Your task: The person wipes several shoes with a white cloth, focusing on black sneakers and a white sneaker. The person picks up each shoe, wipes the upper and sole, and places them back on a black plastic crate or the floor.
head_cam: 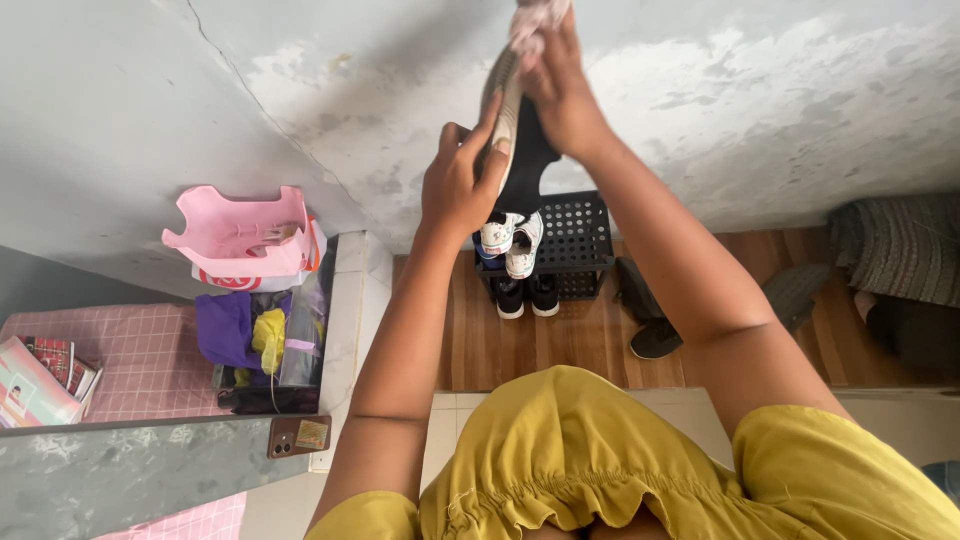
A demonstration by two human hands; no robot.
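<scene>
Both arms are raised in front of me. My left hand [462, 178] grips a black shoe with a pale grey sole [512, 130], held sole-outward against the wall. My right hand [560, 85] is at the shoe's upper end and presses a pale pink cloth [538, 18] to it. Below the shoe stands a black perforated shoe rack [575, 240] holding a white patterned pair of sneakers [510, 240] and a black pair [527, 296] underneath.
A black shoe [655, 335] lies on the wooden floor right of the rack. At left a pink plastic holder [240, 230], a bag with purple and yellow items [255, 335], books [45, 375] and a phone [298, 436] on a ledge. Patterned fabric [895, 255] lies far right.
</scene>
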